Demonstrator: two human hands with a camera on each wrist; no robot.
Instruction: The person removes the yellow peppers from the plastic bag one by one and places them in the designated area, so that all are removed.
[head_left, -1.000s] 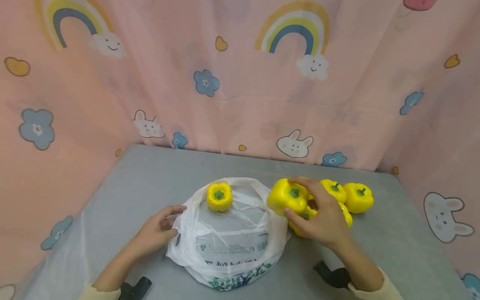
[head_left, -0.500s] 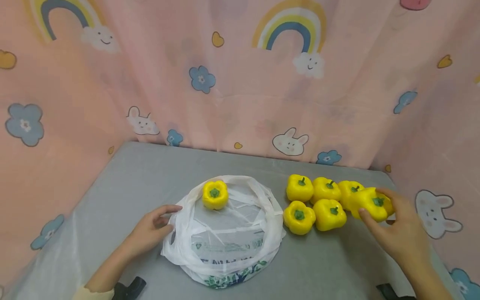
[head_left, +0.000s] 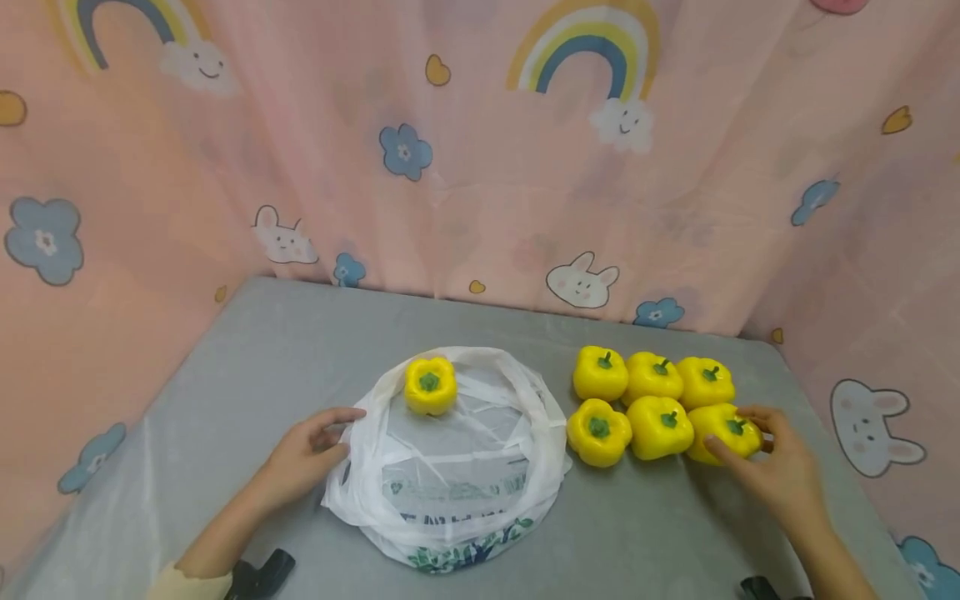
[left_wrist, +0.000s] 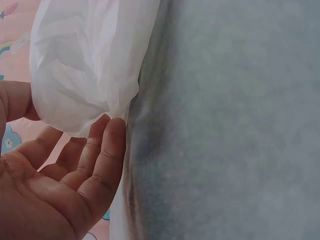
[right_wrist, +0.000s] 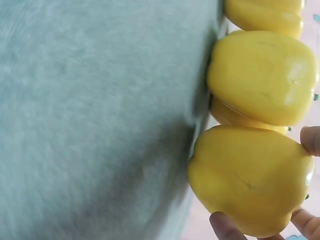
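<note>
A white plastic bag [head_left: 551, 467] stands with its mouth spread wide, green leaf print on its front. One yellow bell pepper [head_left: 431, 386] is at the far side of the bag's mouth. At the bag's left rim, my left hand [head_left: 303, 454] touches the plastic with loosely bent fingers; the left wrist view has fingertips [left_wrist: 114, 131] against the film. My right hand [head_left: 783, 471] holds the front-right bell pepper [head_left: 723, 433] between thumb and fingers, at the end of two rows of yellow peppers. In the right wrist view this pepper's side [right_wrist: 245, 175] shows close up.
Several other yellow bell peppers [head_left: 660, 427] sit close together right of the bag, on a grey-covered table [head_left: 315, 350]. A pink patterned curtain [head_left: 480, 225] rises behind and at both sides. Black straps with dark modules [head_left: 262, 575] are on the wrists.
My right hand has carried a bell pepper from beside the bag rightward, then lowered it to the front-right end of the rows. The left hand stays at the bag's rim.
</note>
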